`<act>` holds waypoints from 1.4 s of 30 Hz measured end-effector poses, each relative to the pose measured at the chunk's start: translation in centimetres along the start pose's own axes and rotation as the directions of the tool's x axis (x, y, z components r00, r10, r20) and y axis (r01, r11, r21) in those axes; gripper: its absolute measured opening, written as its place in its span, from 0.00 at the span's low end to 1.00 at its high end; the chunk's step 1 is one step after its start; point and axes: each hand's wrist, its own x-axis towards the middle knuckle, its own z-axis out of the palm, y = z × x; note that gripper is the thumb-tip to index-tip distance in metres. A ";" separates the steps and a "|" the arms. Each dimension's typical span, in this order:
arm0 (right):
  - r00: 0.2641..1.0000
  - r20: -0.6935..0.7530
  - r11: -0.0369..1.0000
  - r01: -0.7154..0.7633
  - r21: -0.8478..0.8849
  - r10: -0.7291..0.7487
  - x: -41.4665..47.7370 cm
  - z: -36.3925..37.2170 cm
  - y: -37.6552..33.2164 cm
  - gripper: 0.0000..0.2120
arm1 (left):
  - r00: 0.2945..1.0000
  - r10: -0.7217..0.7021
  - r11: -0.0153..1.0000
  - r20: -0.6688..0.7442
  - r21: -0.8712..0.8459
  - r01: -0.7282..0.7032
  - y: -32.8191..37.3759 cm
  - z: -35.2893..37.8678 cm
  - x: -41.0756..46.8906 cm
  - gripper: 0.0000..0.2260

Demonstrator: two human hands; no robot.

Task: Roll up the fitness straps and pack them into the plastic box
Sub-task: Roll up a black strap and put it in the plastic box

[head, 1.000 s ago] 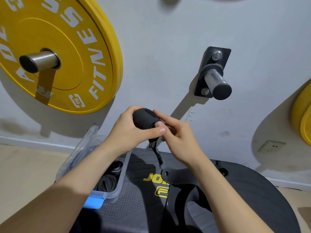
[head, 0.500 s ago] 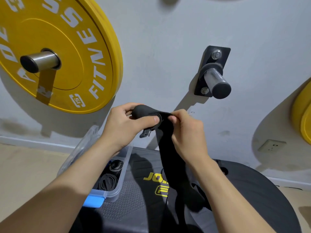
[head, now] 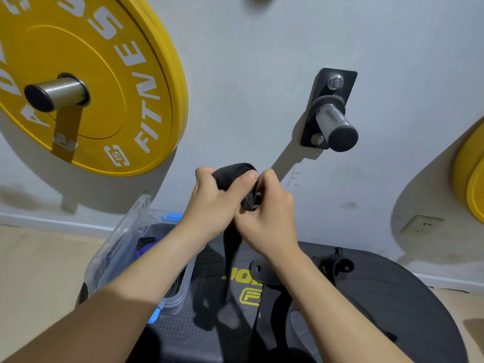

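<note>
A black fitness strap (head: 234,174) is partly rolled into a coil held up in front of the wall. My left hand (head: 214,203) grips the coil, thumb across its front. My right hand (head: 267,216) holds the coil's right side with curled fingers. The strap's loose tail (head: 231,247) hangs down between my wrists toward the black platform. The clear plastic box (head: 125,247), lid open, stands at the platform's left with dark rolled straps inside, partly hidden by my left forearm.
The black platform (head: 379,297) with yellow lettering lies below, with more black strap (head: 272,305) on it. A yellow weight plate (head: 104,87) hangs on a wall peg at left, a bare steel peg (head: 335,124) at centre right, another yellow plate (head: 471,179) at far right.
The hands have come closer together and the strap has been wound further onto the coil. The hanging tail is shorter and narrower than half a second ago.
</note>
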 end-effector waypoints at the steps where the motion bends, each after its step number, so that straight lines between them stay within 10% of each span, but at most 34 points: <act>1: 1.000 -0.013 1.000 -0.003 0.013 0.004 0.2 -0.2 0.1 0.21 | 0.999 0.016 1.000 0.039 -0.015 -0.015 -0.1 0.0 0.0 0.35; 11: 0.966 0.110 0.874 -0.260 0.410 0.236 0.5 -0.5 -0.1 0.13 | 0.974 0.027 0.872 0.225 -0.481 0.087 -0.5 -0.5 0.7 0.31; 20: 0.801 0.402 0.640 -0.597 0.484 0.443 0.9 -1.3 -0.5 0.30 | 0.987 0.105 0.955 0.125 -0.291 -0.065 -0.1 -1.9 0.6 0.24; 27: 0.768 0.465 0.604 -0.636 0.480 0.439 1.0 -2.8 -0.6 0.22 | 0.990 0.079 0.970 0.118 -0.239 -0.049 -1.1 -2.9 1.7 0.20; 30: 0.776 0.492 0.510 -0.630 0.585 0.393 1.0 -3.3 -0.7 0.17 | 0.984 -0.014 0.935 0.180 -0.346 0.077 -0.9 -3.1 1.9 0.09; 36: 0.742 0.467 0.198 -0.611 0.767 0.482 1.8 -3.7 -0.3 0.14 | 0.934 0.046 0.915 0.356 -0.389 0.104 -1.0 -3.6 1.6 0.18; 42: 0.815 0.488 0.456 -0.580 0.676 0.314 1.5 -4.0 0.3 0.20 | 0.931 0.085 0.961 0.354 -0.278 0.018 -1.0 -3.9 1.4 0.08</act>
